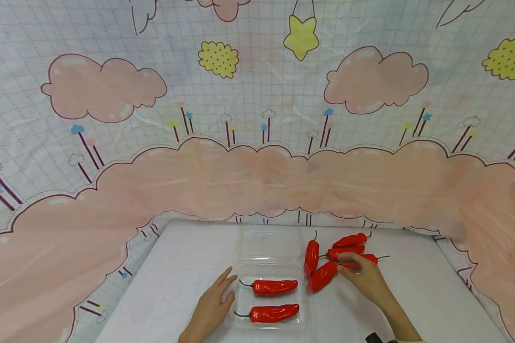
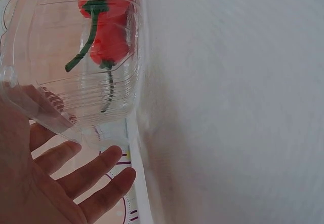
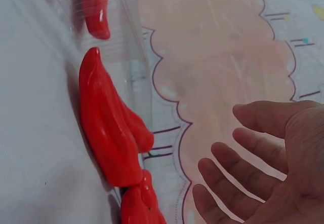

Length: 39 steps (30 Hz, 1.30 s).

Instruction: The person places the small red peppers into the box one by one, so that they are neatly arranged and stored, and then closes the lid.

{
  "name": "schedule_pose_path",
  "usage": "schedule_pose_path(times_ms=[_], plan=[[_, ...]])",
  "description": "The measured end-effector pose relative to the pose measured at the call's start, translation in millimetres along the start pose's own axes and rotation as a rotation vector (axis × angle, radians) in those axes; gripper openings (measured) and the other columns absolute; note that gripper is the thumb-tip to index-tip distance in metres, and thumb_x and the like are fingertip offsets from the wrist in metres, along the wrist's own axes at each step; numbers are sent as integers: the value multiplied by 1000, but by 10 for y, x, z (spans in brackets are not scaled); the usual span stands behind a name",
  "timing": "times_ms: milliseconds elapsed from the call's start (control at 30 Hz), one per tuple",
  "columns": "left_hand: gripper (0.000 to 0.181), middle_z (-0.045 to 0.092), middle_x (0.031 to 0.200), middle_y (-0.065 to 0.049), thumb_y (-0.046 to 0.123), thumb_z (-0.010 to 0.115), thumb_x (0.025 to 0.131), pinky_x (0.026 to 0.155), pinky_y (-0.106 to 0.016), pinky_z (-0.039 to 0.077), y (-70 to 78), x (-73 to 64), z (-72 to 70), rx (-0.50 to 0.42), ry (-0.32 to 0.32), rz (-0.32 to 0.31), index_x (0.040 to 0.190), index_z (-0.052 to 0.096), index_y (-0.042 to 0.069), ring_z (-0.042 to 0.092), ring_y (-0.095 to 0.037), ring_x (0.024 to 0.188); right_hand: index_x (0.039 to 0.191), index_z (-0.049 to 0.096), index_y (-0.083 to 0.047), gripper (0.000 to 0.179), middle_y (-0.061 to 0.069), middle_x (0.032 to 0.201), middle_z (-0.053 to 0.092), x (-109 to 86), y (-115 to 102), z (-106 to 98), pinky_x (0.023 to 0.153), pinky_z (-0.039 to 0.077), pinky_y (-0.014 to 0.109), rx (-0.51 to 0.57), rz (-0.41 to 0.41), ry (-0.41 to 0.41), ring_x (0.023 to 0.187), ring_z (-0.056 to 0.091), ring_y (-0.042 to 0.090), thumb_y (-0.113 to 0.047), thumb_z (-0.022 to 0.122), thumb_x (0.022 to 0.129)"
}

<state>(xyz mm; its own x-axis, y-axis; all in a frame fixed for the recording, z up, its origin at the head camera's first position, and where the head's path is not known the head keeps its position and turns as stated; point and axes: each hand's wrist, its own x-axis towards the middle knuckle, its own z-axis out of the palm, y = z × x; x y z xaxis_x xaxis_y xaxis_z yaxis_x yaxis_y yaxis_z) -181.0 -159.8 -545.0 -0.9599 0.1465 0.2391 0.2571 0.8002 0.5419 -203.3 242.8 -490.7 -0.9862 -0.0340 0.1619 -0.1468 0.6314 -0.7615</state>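
Nearest, the left hand [image 1: 212, 302] is spread with loose fingers and grasps nothing; its fingertips lie at the left edge of the clear plastic box [image 1: 268, 299], though whether they touch it I cannot tell. Inside the box, the near pepper [image 1: 274, 313] and the far pepper [image 1: 275, 287] lie side by side, stems to the left, with a gap between them.

A little further out, to the right of the box, the right hand [image 1: 366, 276] reaches over the loose peppers, thumb apart from the fingers, gripping nothing. Its fingertips are close to the stem end of the closest loose pepper [image 1: 324, 276]. Another loose pepper [image 1: 312, 256] lies beside the box, pointing away, and three more lie bunched behind the hand. Furthest on the worktop [image 1: 416, 290], the box's open lid [image 1: 270, 244] lies flat; beyond hangs a patterned cloth [image 1: 300, 178].

The step in hand looks like picking a pepper for the box. The next move probably calls for pinching one, lifting it clear of its neighbours and laying it alongside the two, while the left hand steadies the box.
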Motion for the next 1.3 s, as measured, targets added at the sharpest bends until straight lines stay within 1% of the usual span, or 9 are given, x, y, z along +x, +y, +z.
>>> schedule_pose_path(times_ms=[167, 367, 533, 667, 867, 1033, 1100, 1167, 1300], plan=[[40, 48, 152, -4, 15, 63, 93, 95, -54, 53, -1, 6, 1, 3, -3, -5, 132, 62, 14, 63, -33, 120, 120, 67, -9, 32, 10, 116, 71, -7, 83, -36, 88, 58, 35, -17, 27, 13, 108, 65, 27, -20, 71, 90], [40, 48, 151, -5, 14, 63, 92, 95, -54, 53, 6, 11, 0, 4, -3, -6, 132, 62, 13, 63, -33, 120, 122, 66, -9, 33, 10, 117, 71, -17, 172, -94, 89, 57, 39, -57, 59, 32, 109, 65, 28, -21, 70, 91], [39, 49, 151, -5, 14, 63, 92, 94, -54, 53, 2, 11, 5, 4, 4, 6, 132, 62, 12, 64, -33, 118, 120, 66, -6, 33, 10, 115, 71, -30, 238, -140, 86, 57, 28, -57, 52, 58, 105, 66, 25, -21, 70, 91], [39, 49, 151, -5, 14, 63, 92, 94, -53, 53, -5, 10, 10, 4, 11, 10, 132, 62, 13, 63, -32, 119, 118, 67, -5, 31, 10, 113, 72, -28, 300, -165, 82, 54, 17, -67, 53, 70, 99, 66, 15, -19, 69, 91], [39, 48, 151, -5, 14, 63, 93, 94, -53, 53, -6, 8, 0, 1, 8, 5, 132, 62, 13, 63, -33, 119, 121, 66, -4, 32, 14, 115, 71, -11, 381, -214, 80, 52, 14, -69, 75, 79, 96, 65, 12, -17, 68, 91], [39, 48, 151, -4, 14, 63, 93, 94, -53, 53, -5, 9, 1, 2, 13, 6, 132, 62, 13, 63, -32, 120, 122, 65, -3, 34, 16, 116, 70, -9, 428, -257, 80, 52, 13, -54, 94, 82, 94, 63, 3, -17, 68, 91], [39, 48, 151, -4, 14, 63, 92, 94, -53, 53, -6, 8, 0, 0, 13, 9, 131, 62, 13, 63, -32, 120, 123, 64, -3, 35, 16, 118, 70, -12, 441, -270, 80, 52, 14, -55, 110, 78, 97, 64, 7, -19, 67, 92], [39, 48, 151, -4, 14, 63, 92, 94, -52, 54, -8, 6, -1, 2, 12, 13, 131, 62, 12, 63, -32, 120, 124, 64, -3, 36, 16, 120, 69, -14, 457, -281, 81, 54, 18, -62, 127, 75, 102, 66, 16, -20, 67, 92], [39, 48, 151, -4, 14, 63, 92, 94, -52, 54, -9, 3, 0, 1, 15, 15, 131, 62, 12, 63, -32, 119, 127, 61, -3, 40, 20, 124, 66, -21, 499, -301, 87, 57, 35, -72, 175, 62, 113, 62, 35, -24, 65, 94]])
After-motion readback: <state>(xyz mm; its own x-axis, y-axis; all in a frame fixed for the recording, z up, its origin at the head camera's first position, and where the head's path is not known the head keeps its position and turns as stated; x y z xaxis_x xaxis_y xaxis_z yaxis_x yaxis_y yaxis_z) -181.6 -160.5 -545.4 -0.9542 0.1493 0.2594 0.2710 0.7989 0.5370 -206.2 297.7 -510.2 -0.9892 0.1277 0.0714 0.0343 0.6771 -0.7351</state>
